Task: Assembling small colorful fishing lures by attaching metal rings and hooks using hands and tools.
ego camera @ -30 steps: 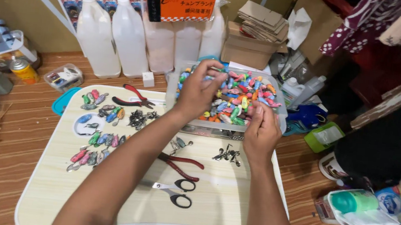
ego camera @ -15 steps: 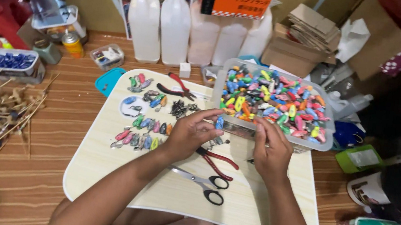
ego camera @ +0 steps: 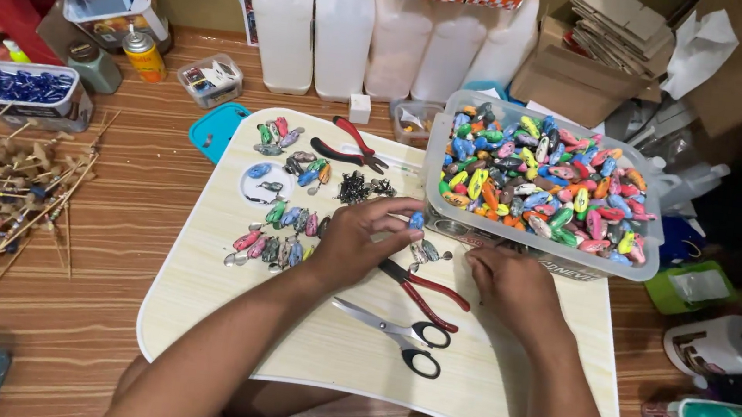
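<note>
The lap table has a pale, matt wood-grain top. The clear plastic tub holds glossy painted fishing lures. The scissors have shiny metal blades and black plastic handles.

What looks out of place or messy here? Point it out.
Nothing is spilled or broken. The clear tub of coloured lures overhangs the lap board's far right corner. The scissors and red-handled pliers lie loose by the left hand, which pinches a blue lure.
</note>
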